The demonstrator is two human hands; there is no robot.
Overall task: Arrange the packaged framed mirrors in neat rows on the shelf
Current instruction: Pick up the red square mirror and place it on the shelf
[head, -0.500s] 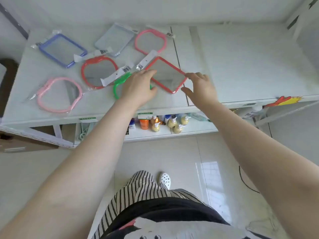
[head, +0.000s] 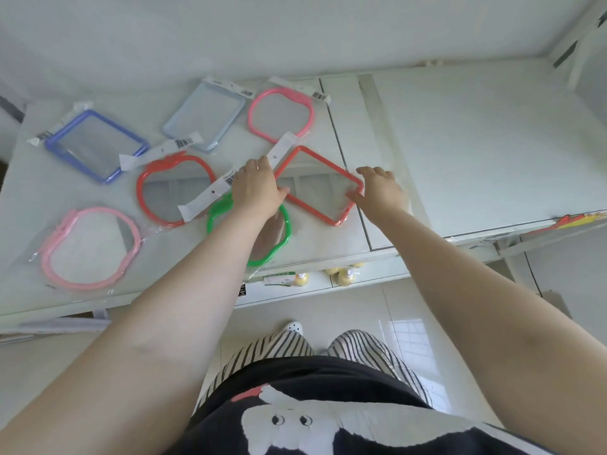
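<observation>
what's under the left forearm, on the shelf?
The green mirror lies there, its frame showing on both sides of the left hand and forearm. Its middle and the left part of its lower edge are covered, so nothing can be told there.

Seven packaged mirrors lie on the shelf: three rectangular, four apple-shaped; two hands.

No legible wording anywhere.
Barcodes printed on white header cards of the packaged framed mirrors, bars visible, digits too small to read. Green-and-white tag on the lower shelf edge, print blurred. Yellow-and-red sticker at the shelf's right edge, no characters made out. Cartoon figure on the dark shirt, without lettering.
</observation>
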